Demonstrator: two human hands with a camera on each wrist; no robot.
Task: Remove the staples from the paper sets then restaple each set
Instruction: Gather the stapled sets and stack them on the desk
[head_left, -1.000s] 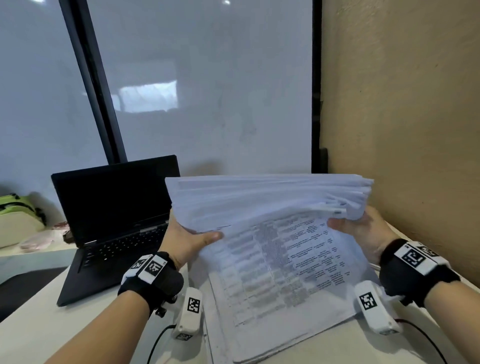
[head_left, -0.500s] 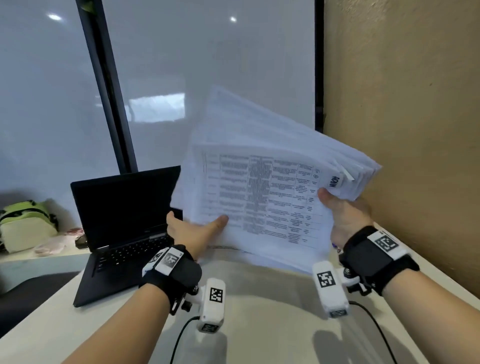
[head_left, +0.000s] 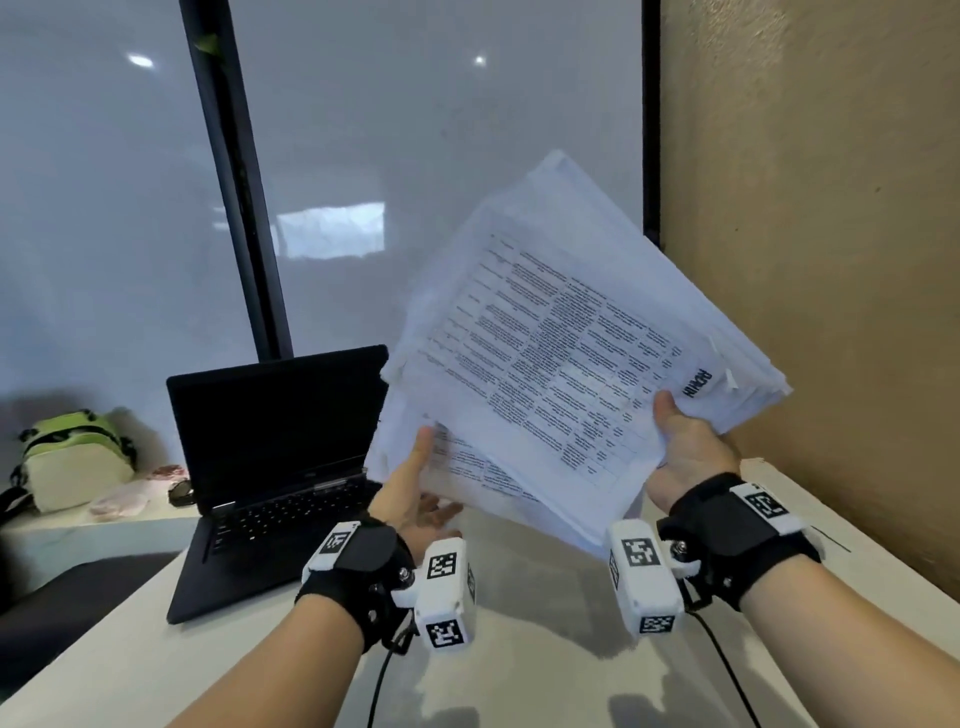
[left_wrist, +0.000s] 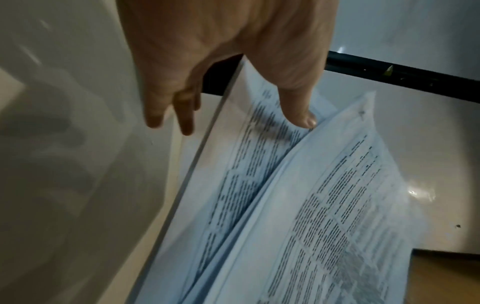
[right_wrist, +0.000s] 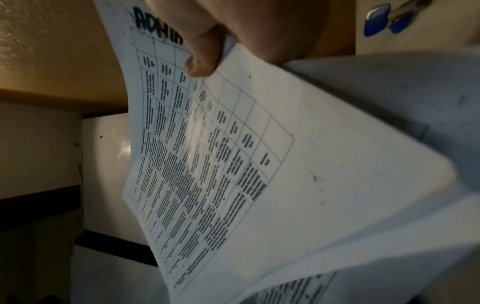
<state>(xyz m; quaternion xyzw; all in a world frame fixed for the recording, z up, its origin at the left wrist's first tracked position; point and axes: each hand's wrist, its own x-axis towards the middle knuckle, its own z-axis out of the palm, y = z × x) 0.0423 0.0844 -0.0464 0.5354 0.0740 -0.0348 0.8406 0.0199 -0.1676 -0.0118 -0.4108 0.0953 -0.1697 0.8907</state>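
The right hand (head_left: 685, 457) grips the stack of paper sets (head_left: 571, 353) at its lower right corner, thumb (right_wrist: 202, 59) pressed on the top sheet just below the printed heading, fingers underneath. The left hand (head_left: 415, 499) is at the stack's lower left corner: its thumb (left_wrist: 298, 111) lies on a printed page where the upper sets have lifted away from the lower ones. The left fingers (left_wrist: 168, 111) are extended and loosely spread beside the stack's edge, not curled round it.

The stack is held in the air, clear of the surface (head_left: 519, 675), tilted with its far edge raised toward the tan wall (head_left: 805, 260). It lies between the two hands, mostly above and beyond them.

An open black laptop (head_left: 275, 457) stands on the surface to the left of the stack. A green and white bag (head_left: 72, 457) sits further left, well apart. A blue-handled tool (right_wrist: 384, 18) lies on the surface near the right wrist; its kind cannot be determined.
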